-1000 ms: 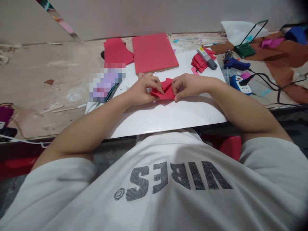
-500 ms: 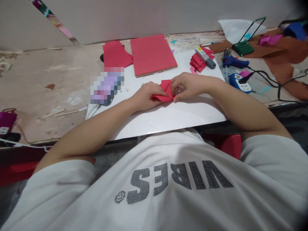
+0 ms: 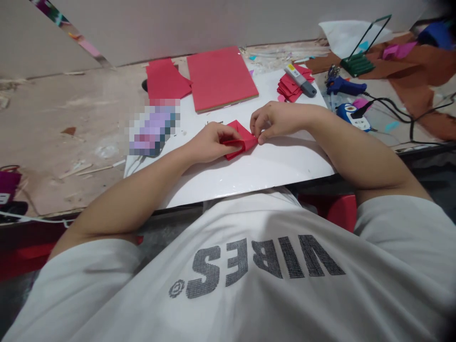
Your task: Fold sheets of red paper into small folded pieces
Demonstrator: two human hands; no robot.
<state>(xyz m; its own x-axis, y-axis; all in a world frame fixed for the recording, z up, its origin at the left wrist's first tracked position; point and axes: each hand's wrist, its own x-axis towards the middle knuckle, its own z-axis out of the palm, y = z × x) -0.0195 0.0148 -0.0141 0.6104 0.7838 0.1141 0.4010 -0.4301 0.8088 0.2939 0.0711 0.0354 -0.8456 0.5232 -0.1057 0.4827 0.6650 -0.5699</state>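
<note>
A small piece of folded red paper [image 3: 242, 135] lies on the white board [image 3: 249, 171] in front of me, one flap lifted. My left hand [image 3: 213, 141] grips its left side between thumb and fingers. At its right corner, my right hand [image 3: 268, 122] pinches the tip with thumb and forefinger, the other fingers curled. Behind it on the board rests a large stack of red sheets [image 3: 223, 78]. A cut red sheet [image 3: 166, 80] is to the left of that stack.
A grey cutter [image 3: 301, 80] lies on several folded red papers [image 3: 288, 88] at the board's back right. A phone [image 3: 153, 130] with a blurred screen is at left. Farther right are a blue glue gun [image 3: 347, 87], a power socket [image 3: 354, 117] with black cable and a green stand [image 3: 358, 65].
The red paper has turned, and its flap now folds up toward the left hand. My right hand has shifted from the paper's upper edge to its right corner.
</note>
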